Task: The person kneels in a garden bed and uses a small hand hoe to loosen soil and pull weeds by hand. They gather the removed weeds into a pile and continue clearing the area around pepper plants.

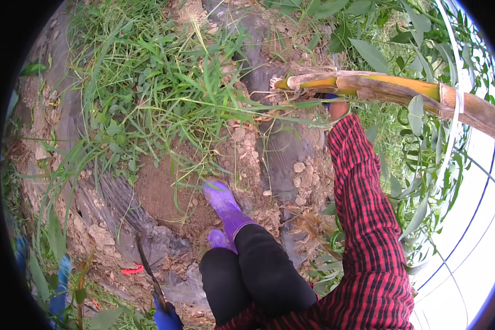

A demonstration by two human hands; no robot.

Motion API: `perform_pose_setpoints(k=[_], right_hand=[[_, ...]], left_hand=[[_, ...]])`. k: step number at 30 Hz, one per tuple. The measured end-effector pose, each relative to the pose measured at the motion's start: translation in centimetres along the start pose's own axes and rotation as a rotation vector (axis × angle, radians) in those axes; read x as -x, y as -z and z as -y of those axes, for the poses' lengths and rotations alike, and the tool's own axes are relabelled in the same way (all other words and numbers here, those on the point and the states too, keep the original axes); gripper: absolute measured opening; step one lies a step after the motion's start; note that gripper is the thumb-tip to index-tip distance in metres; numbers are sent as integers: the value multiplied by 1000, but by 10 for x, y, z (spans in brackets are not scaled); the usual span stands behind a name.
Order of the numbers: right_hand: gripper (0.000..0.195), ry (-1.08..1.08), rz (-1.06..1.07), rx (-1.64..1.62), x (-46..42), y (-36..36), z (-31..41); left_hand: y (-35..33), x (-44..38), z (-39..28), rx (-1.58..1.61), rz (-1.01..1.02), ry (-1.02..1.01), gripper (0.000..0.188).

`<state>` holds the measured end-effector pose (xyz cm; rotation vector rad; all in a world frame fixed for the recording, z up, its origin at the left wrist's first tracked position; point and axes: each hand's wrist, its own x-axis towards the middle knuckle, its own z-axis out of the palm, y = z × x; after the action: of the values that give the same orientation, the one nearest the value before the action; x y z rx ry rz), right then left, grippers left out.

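Observation:
My left hand point(167, 317), in a blue glove, is at the lower left edge, closed around a dark, narrow stick or tool handle point(148, 270) that points up towards the soil. My right hand point(331, 99), also in a blue glove, reaches forward at the upper right. It is mostly hidden behind a thick, yellow-brown jointed cane stalk point(390, 88); its fingers and any grip are not visible. Long grass blades cross near that wrist. Ahead of me grows a dense patch of grass and weeds point(161, 86).
Purple boots point(227, 204) stand on bare soil point(161, 194). Dark plastic mulch film point(288, 152) runs over the ground, with clods point(305, 175) beside it. Leafy green plants point(416, 181) and a white strap point(453, 123) are at the right. A red strip point(133, 269) lies at the lower left.

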<state>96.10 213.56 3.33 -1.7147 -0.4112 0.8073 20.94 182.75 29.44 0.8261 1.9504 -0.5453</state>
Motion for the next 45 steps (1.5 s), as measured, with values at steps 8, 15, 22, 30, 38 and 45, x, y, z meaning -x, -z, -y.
perform_pose_setpoints(k=[8,15,22,30,38,45], right_hand=[[19,-206,239,-494,43,-22,-52],[24,-55,-150,-282,210,-6,-80],[48,262,-223,74,192,-1,-14],[46,333,-81,-184,124,-71,-4],[22,193,-35,-587,162,20,-13],[14,-21,340,-248,54,-42,-3]], left_hand=[[-47,-18,47,148,-66,-31,63],[-84,-46,83,154,-132,-122,64],[-100,-65,95,168,-174,-174,66],[-112,-86,102,173,-192,-240,67],[-122,-97,114,198,-207,-237,69],[-134,-105,120,219,-221,-226,71]])
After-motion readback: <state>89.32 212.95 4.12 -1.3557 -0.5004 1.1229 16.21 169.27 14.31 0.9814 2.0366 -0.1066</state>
